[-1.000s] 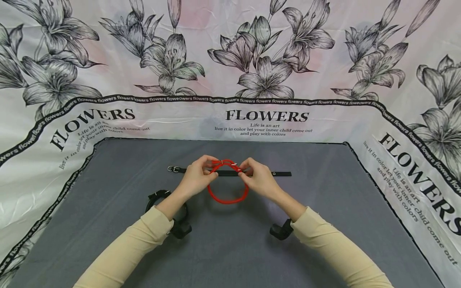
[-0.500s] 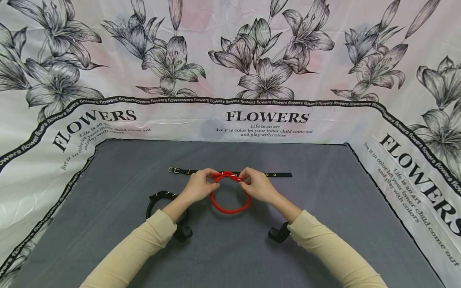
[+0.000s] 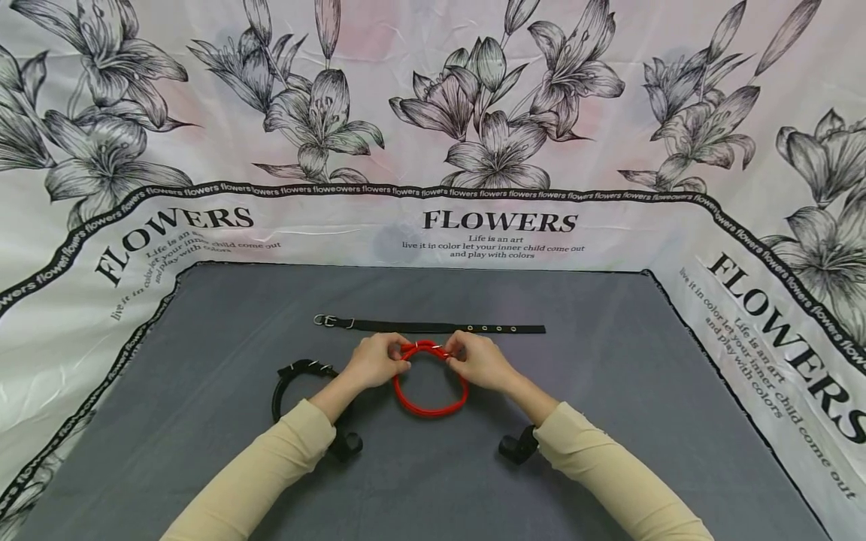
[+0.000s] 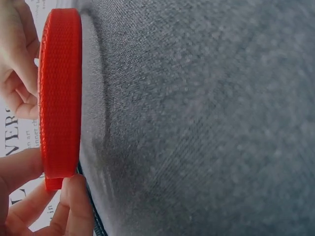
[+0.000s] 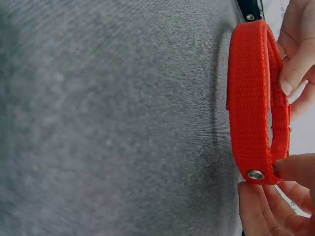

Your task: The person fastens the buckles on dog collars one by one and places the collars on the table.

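Between both hands a red woven collar (image 3: 431, 412) is bent into a loop, its buckle end at the far side. The left hand (image 3: 373, 362) pinches its left far part between thumb and fingers. On the other side, the right hand (image 3: 482, 362) pinches the collar close to the metal fittings. The right wrist view shows a metal eyelet in the red webbing (image 5: 248, 93), near the right thumb. Broad red webbing (image 4: 61, 93) fills the left part of the left wrist view. Just beyond the hands, a black collar (image 3: 426, 327) lies stretched out flat.
A second black collar (image 3: 279, 398), closed in a loop, lies at the left, partly hidden by the left forearm. Grey cloth (image 3: 582, 315) covers the work surface. A white flower-printed sheet (image 3: 365, 233) borders it at the back and sides.
Both hands have moved nearer the person, carrying the red collar with them. The straight black collar behind now shows along its whole length. The grips look the same.
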Demonstrator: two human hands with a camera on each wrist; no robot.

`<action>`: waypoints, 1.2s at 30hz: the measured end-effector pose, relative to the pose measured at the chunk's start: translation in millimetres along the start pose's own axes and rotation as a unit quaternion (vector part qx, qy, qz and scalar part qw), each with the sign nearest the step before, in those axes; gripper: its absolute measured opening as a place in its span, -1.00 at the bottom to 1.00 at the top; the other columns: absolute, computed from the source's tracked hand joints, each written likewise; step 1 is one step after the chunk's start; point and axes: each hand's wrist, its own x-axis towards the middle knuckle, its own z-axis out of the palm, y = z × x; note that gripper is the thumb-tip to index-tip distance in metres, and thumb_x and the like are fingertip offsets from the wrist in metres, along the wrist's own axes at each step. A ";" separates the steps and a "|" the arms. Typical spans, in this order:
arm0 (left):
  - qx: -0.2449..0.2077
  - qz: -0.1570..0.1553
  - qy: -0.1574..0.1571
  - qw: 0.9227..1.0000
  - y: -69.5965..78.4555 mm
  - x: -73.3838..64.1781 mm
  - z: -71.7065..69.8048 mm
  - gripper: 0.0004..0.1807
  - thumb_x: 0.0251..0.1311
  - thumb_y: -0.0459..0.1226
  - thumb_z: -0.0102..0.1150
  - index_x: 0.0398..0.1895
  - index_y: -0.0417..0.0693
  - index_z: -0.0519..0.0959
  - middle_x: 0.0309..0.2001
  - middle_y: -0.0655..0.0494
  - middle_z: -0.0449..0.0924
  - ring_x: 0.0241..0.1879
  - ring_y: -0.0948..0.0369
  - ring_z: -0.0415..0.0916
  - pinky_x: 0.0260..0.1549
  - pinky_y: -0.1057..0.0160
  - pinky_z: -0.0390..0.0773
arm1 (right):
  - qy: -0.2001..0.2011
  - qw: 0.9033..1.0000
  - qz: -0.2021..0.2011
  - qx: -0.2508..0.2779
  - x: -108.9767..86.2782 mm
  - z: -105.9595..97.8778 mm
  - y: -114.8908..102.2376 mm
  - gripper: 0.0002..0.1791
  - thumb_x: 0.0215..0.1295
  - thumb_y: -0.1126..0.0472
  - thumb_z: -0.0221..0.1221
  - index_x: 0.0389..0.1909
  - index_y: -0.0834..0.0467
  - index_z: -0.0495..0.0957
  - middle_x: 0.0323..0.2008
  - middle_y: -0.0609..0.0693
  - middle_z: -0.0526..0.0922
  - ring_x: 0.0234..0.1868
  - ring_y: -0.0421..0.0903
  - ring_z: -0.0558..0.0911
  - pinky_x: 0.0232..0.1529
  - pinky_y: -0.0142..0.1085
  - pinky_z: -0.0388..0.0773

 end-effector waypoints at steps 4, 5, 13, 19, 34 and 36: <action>0.017 -0.005 -0.010 1.000 0.7 0.5 2.2 -0.63 -0.02 -0.28 0.34 -0.07 -0.03 0.59 -0.53 0.15 0.48 -0.60 0.24 0.37 -0.60 0.34 0.33 | -0.001 1.000 -0.002 -0.013 -0.8 1.7 1.9 -0.88 0.09 0.30 0.23 -0.32 0.12 0.53 -0.41 -0.06 0.61 -0.49 -0.25 0.50 -0.46 -0.41 0.43; 0.020 -0.006 -0.014 1.000 0.8 0.9 2.9 -0.63 -0.02 -0.28 0.35 -0.07 -0.03 0.59 -0.53 0.15 0.48 -0.59 0.24 0.37 -0.60 0.34 0.33 | -0.003 1.000 -0.002 -0.016 -1.1 1.9 2.3 -0.88 0.09 0.31 0.24 -0.32 0.12 0.53 -0.41 -0.06 0.61 -0.49 -0.24 0.50 -0.46 -0.41 0.43; 0.027 -0.017 -0.049 0.998 -1.6 4.2 5.6 -0.57 -0.02 -0.26 0.35 -0.01 -0.07 0.55 -0.52 0.15 0.49 -0.58 0.24 0.39 -0.59 0.35 0.37 | -0.020 0.999 0.000 -0.026 -3.1 3.3 3.6 -0.87 0.11 0.30 0.23 -0.29 0.14 0.54 -0.41 -0.06 0.61 -0.44 -0.22 0.52 -0.45 -0.40 0.44; 0.023 -0.013 -0.098 0.995 -0.6 5.6 -5.1 -0.39 0.03 -0.19 0.31 0.17 -0.17 0.38 -0.45 0.14 0.55 -0.60 0.26 0.45 -0.58 0.34 0.41 | -0.034 0.999 -0.003 -0.034 -1.2 0.2 3.8 -0.87 0.14 0.27 0.22 -0.26 0.15 0.55 -0.40 -0.06 0.61 -0.42 -0.20 0.55 -0.42 -0.38 0.47; 0.086 0.018 -0.075 0.993 -5.1 19.6 -49.5 -0.57 0.11 -0.17 0.23 0.01 -0.23 0.50 -0.27 0.00 0.57 -0.34 0.16 0.51 -0.31 0.19 0.50 | 0.008 0.999 -0.042 -0.027 10.2 -27.0 23.6 -0.82 0.19 0.23 0.21 -0.20 0.19 0.57 -0.27 0.00 0.59 -0.30 -0.13 0.58 -0.28 -0.29 0.52; 0.096 0.025 -0.068 0.993 -9.1 24.3 -55.4 -0.56 0.12 -0.18 0.22 0.02 -0.23 0.49 -0.19 -0.06 0.56 -0.24 0.08 0.51 -0.22 0.12 0.50 | 0.013 0.999 -0.043 -0.028 12.2 -30.1 29.6 -0.80 0.19 0.23 0.21 -0.18 0.20 0.58 -0.26 0.01 0.59 -0.28 -0.12 0.58 -0.26 -0.26 0.53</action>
